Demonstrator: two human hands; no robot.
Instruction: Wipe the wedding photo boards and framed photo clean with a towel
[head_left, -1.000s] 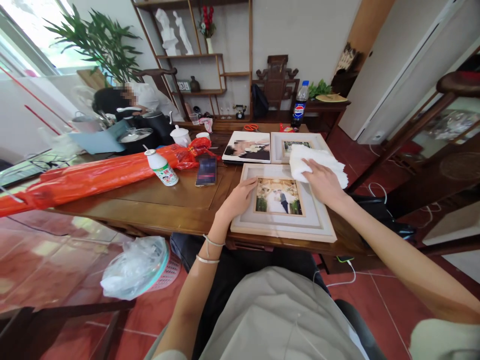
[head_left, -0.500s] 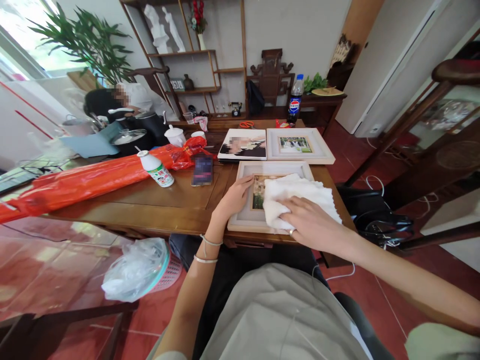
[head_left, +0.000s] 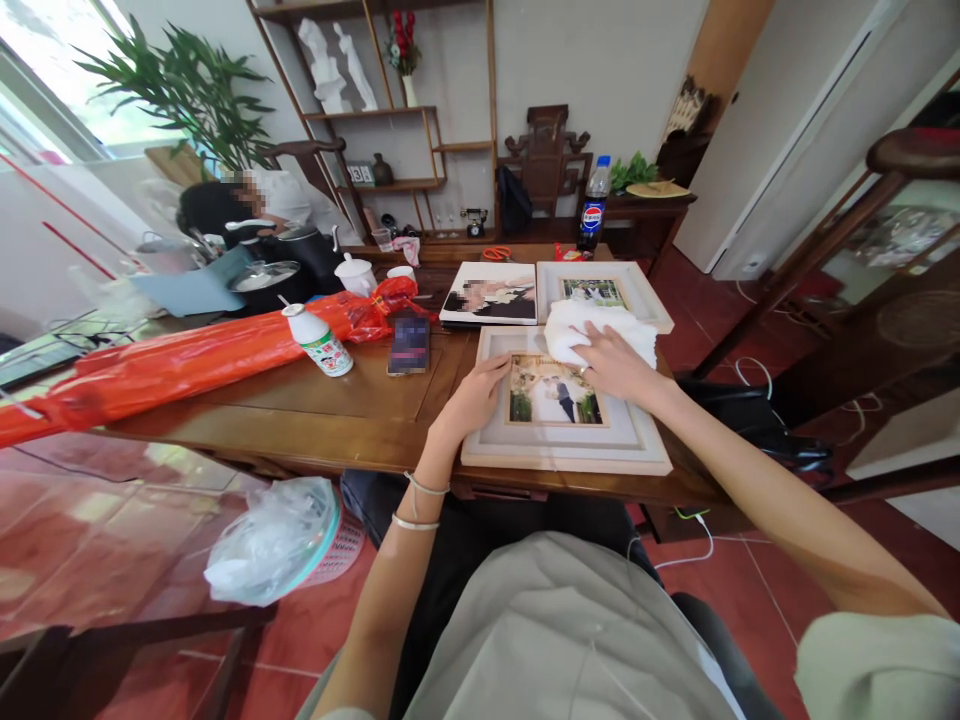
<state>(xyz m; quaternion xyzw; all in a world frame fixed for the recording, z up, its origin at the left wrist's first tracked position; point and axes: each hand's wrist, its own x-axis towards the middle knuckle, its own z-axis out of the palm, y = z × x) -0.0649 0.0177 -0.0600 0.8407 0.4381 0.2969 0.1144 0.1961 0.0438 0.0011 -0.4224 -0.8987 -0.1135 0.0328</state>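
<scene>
A light wooden picture frame [head_left: 637,448] with a wedding photo lies flat at the near edge of the wooden table [head_left: 337,400]. My left hand [head_left: 474,395] rests on the frame's left side, fingers flat, pressing it down. My right hand [head_left: 616,362] presses a white cloth [head_left: 592,325] onto the frame's far right part, fingers laid over the cloth. A second framed photo [head_left: 645,300] and an unframed photo print [head_left: 491,293] lie just beyond.
A phone [head_left: 409,344], a small white bottle [head_left: 318,339] and a long orange plastic bag [head_left: 172,362] lie to the left. Another person sits at the far left behind pots. A cola bottle [head_left: 594,205] stands at the back. A basket with a plastic bag [head_left: 277,540] sits on the floor.
My right hand swept the cloth from the frame's far corner down over the photo, then back up to the far right part. My left hand stayed on the frame's left side.
</scene>
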